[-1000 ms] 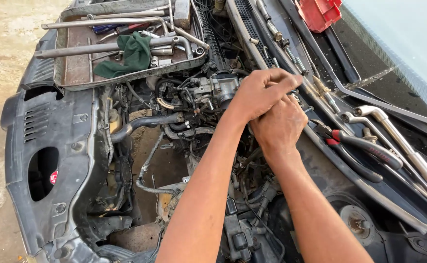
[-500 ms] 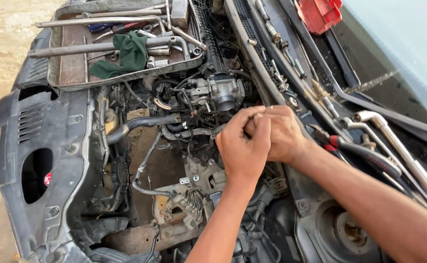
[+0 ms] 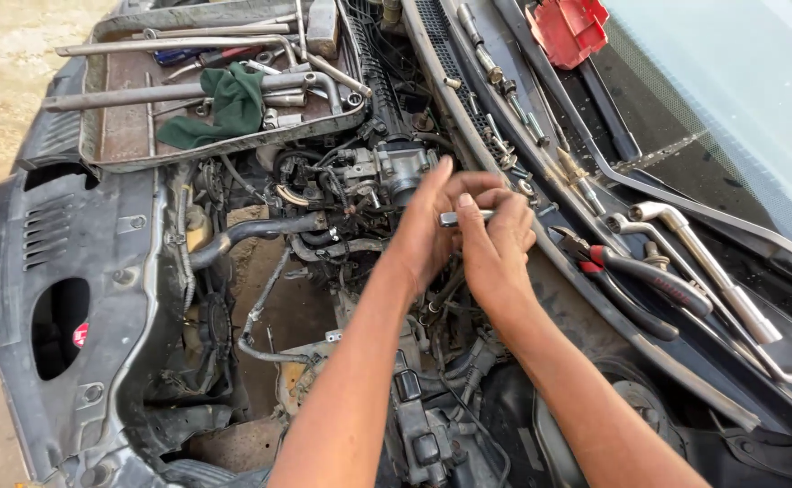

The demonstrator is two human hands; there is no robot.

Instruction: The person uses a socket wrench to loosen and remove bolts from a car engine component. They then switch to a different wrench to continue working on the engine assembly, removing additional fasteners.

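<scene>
My two hands meet over the open engine bay of a car. A short silver metal tool piece lies between them. My right hand curls its fingers around one end of it. My left hand pinches the other end with the thumb, its other fingers stretched upward. Just behind the hands sits a grey metal engine part with hoses and wires around it.
A rusty metal tray at the back left holds long bars, wrenches and a green rag. Red-handled pliers and an L-shaped wrench lie by the windshield at right. A red plastic box is at the top. A black hose crosses the bay.
The camera view has shifted a little. My hands have risen slightly and parted, the left one spreading its fingers, so the silver piece between them now shows.
</scene>
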